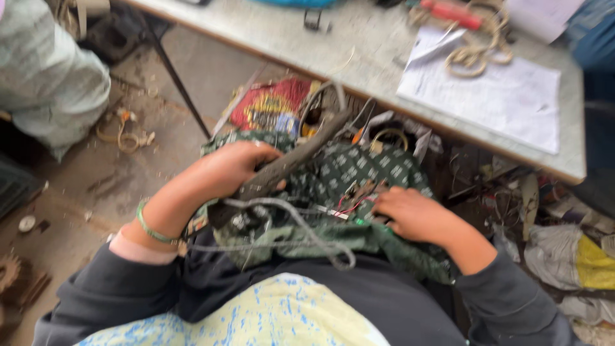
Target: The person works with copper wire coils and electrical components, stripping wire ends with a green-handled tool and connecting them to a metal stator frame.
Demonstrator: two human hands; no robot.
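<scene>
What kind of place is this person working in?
Probably a small, informal repair workshop. A worn grey worktable holds white paper sheets and coiled tan rope. The left hand grips a dark stick-like tool, while the right hand rests on small wired electronic parts.

The left hand [234,168] grips a dark, rough stick-like tool [291,160] over a green patterned cloth [359,173] on the lap. The right hand [416,214] rests on small wired parts [355,198] there. A grey cable [307,234] loops across the cloth, below the tabletop [359,38] with papers [500,96].
</scene>
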